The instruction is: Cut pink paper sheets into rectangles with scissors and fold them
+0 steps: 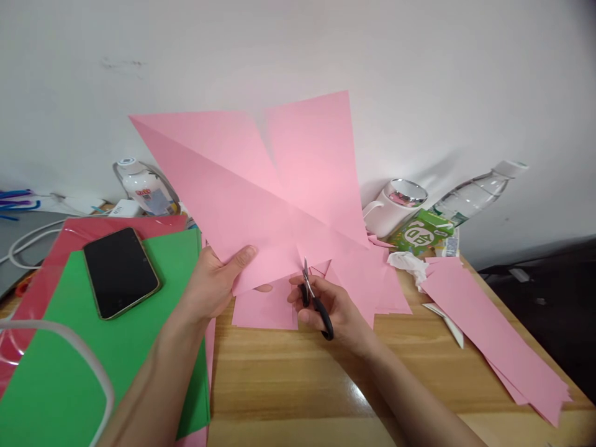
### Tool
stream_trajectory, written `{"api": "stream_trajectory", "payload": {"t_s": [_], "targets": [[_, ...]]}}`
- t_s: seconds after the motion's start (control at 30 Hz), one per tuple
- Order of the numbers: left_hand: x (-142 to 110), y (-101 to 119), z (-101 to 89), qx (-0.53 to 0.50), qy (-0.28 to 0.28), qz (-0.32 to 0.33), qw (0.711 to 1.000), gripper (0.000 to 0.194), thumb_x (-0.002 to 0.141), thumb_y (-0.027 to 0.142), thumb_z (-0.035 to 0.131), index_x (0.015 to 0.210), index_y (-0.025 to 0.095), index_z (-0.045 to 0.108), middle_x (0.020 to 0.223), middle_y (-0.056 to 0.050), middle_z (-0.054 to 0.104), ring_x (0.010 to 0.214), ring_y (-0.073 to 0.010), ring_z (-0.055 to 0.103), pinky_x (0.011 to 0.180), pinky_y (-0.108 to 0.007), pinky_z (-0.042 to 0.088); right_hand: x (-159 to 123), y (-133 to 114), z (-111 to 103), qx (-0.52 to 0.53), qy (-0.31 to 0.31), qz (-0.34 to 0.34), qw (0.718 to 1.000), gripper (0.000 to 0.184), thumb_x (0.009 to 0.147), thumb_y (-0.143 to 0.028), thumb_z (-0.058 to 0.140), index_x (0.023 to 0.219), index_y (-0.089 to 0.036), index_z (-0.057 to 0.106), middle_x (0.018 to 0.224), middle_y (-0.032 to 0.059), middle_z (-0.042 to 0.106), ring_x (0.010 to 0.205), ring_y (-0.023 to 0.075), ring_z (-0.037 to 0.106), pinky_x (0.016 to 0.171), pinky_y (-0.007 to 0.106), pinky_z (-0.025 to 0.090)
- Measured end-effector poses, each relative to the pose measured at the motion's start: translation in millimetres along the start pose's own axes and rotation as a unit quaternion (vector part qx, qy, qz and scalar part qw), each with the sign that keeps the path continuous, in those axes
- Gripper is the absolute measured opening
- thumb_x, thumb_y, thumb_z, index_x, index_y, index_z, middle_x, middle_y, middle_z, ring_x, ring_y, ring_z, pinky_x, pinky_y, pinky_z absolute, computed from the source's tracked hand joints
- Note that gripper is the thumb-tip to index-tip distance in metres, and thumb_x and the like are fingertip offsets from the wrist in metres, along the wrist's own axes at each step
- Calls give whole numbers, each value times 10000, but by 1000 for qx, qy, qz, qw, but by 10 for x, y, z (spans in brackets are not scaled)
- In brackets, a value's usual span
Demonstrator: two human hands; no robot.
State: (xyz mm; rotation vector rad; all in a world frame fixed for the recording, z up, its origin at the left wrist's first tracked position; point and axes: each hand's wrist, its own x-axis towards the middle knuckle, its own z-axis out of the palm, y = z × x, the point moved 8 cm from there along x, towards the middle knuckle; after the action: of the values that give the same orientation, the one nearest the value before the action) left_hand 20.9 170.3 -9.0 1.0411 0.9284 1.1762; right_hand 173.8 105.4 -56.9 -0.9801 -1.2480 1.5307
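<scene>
A large pink paper sheet (307, 167) is held up over the table, with a diagonal crease across it and a slit running down from its top edge. My left hand (216, 276) pinches its lower left part, thumb in front and fingers behind. In my right hand (333, 304) is a pair of scissors (321, 310) with black handles. The blades point upward at the sheet's lower edge, beside a short cut there. Below the sheet, more pink paper pieces (265, 310) lie on the wooden table (279, 385).
On the left, a black phone (121, 273) rests on green paper (51, 366). A white bottle (144, 186) stands behind it. To the right are a mug (391, 208), a green box (421, 233), a clear bottle (479, 192), crumpled tissue (410, 264) and pink strips (493, 335) near the table edge.
</scene>
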Motion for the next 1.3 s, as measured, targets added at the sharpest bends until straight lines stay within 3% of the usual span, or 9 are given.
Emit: {"api": "stream_trajectory", "payload": {"t_s": [1.3], "targets": [[-17, 20, -11, 24, 2, 3, 1000, 269, 661, 305, 708, 863, 158, 608, 818, -36, 652, 587, -156, 583, 443, -307, 568, -11, 13, -5, -6, 4, -2, 1000, 392, 721, -268, 696, 1085, -225, 558, 897, 40, 591, 782, 148, 523, 691, 283, 425]]}}
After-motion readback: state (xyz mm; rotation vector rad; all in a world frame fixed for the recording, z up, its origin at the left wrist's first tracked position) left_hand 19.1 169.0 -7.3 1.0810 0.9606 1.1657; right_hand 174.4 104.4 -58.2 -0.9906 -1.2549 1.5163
